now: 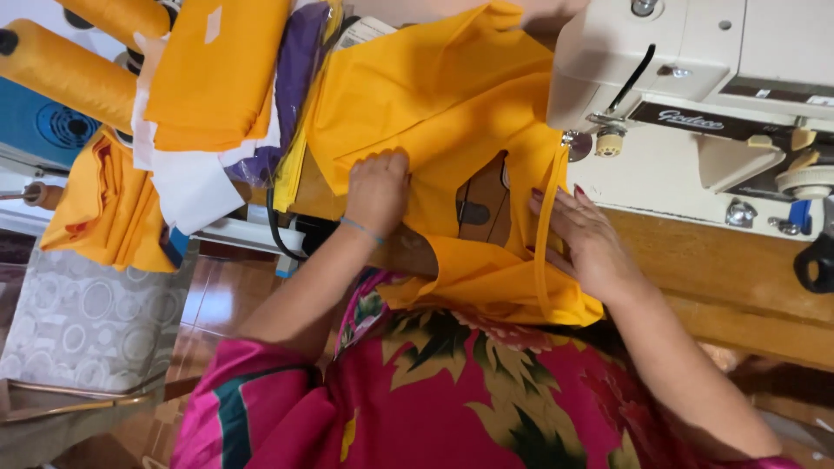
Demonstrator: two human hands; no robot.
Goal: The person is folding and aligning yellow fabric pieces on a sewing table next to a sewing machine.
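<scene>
The left hand [379,187], at the centre of the frame, is pressed knuckles-up onto the orange fabric [434,95]; its fingers are curled under, so whether the grip is clenched on a fold or merely resting cannot be told. The right hand [584,243], right of centre, is laid flat with the grip released, fingers spread on the same cloth beside a narrow orange strip [546,234] that hangs down from the needle area. The fabric is spread across the wooden worktop [721,260] from the upper middle of the frame down to the person's lap, with an opening between the two hands through which dark wood is seen.

A white sewing machine [695,52] is set in the upper right, its head just above the right hand. At the upper left, folded orange cloth [213,69] is stacked over white sheets [195,187] and a purple piece [300,65] (partly hidden under the stack). Two orange thread cones [65,69] are seen at the far upper left. A pink floral garment [452,399] fills the lower middle of the frame.
</scene>
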